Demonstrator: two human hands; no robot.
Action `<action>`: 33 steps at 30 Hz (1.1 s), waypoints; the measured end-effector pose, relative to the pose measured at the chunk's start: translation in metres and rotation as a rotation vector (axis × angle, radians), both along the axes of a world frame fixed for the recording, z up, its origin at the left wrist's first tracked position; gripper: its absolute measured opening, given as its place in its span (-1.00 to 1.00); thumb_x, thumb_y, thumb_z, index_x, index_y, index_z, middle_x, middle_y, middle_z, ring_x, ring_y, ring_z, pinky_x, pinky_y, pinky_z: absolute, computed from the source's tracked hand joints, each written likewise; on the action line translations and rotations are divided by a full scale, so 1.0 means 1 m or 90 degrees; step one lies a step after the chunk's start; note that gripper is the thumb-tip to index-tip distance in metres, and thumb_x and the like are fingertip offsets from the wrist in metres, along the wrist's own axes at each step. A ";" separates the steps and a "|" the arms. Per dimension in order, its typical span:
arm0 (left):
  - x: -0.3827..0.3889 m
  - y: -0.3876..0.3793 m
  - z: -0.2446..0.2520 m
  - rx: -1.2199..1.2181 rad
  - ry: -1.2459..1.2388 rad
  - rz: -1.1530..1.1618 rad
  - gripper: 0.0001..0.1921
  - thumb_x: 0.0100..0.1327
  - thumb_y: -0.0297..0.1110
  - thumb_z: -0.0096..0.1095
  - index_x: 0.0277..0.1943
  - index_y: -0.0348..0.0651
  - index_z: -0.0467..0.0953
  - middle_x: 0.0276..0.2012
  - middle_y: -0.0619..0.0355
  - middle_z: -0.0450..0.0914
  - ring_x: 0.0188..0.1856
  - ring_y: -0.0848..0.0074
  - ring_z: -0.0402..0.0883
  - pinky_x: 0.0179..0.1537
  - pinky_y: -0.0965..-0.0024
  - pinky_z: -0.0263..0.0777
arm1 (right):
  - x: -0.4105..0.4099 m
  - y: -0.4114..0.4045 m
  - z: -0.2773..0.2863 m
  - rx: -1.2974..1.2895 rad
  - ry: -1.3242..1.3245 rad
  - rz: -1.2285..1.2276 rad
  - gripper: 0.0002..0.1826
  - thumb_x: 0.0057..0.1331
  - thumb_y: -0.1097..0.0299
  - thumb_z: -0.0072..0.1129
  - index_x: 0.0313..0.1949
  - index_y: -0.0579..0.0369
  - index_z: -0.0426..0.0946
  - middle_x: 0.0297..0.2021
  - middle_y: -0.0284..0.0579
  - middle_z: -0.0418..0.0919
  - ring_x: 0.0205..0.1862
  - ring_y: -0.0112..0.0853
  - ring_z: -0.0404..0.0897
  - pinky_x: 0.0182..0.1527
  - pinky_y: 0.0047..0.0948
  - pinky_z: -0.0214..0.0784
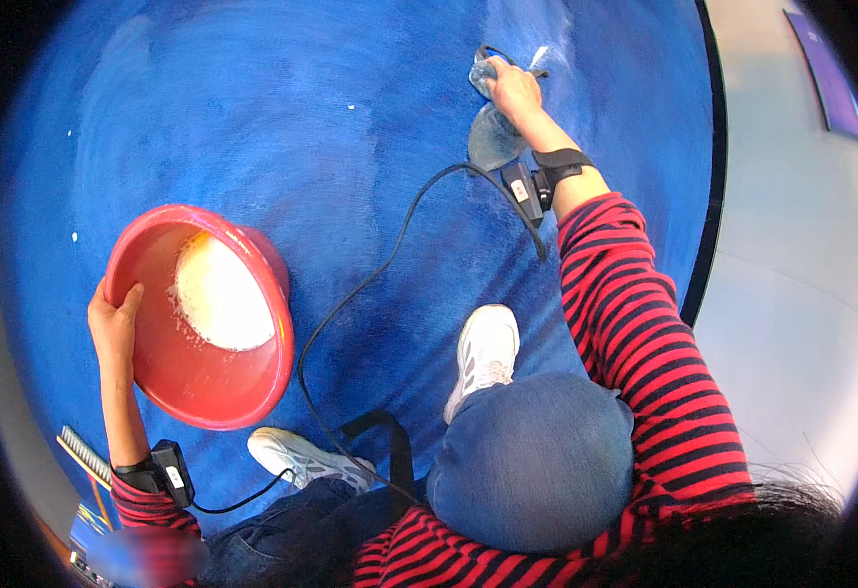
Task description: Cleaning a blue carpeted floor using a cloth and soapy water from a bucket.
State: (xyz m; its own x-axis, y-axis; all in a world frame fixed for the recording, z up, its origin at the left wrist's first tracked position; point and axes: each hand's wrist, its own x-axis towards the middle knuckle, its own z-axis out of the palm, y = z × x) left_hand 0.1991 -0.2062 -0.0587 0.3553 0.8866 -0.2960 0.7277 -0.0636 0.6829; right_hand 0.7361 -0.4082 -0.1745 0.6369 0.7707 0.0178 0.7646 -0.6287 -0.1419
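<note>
My left hand (113, 320) grips the near-left rim of a red plastic basin (201, 397), thumb inside the wall and fingers outside. The basin is tilted, and white foamy liquid (227, 294) pools toward its far right side. My right hand (515, 92) reaches far forward, closed on a grey, rounded, soft-looking item (495, 140) with a dark strap. It lies at the blue carpet; exactly what it is, I cannot tell. Beside that hand is a small white patch (539, 56).
Blue carpet (311, 162) ends at a black edge on the right, with pale floor (781, 242) beyond. A black cable (370, 283) loops between my wrist devices. At lower left lies a bristle brush (84, 452). My white shoes (489, 345) stand behind the basin; small white bits dot the carpet.
</note>
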 end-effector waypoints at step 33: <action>-0.012 0.004 0.003 0.021 0.020 -0.017 -0.70 0.04 -0.49 0.18 -0.11 -0.32 0.45 -0.30 0.09 0.57 -0.28 0.52 0.52 -0.21 0.49 0.36 | -0.073 -0.069 0.006 -0.026 -0.055 0.118 -0.73 0.01 0.23 0.14 -0.24 -0.18 0.41 -0.47 -0.07 0.47 -0.36 -0.11 0.46 -0.32 -0.14 0.32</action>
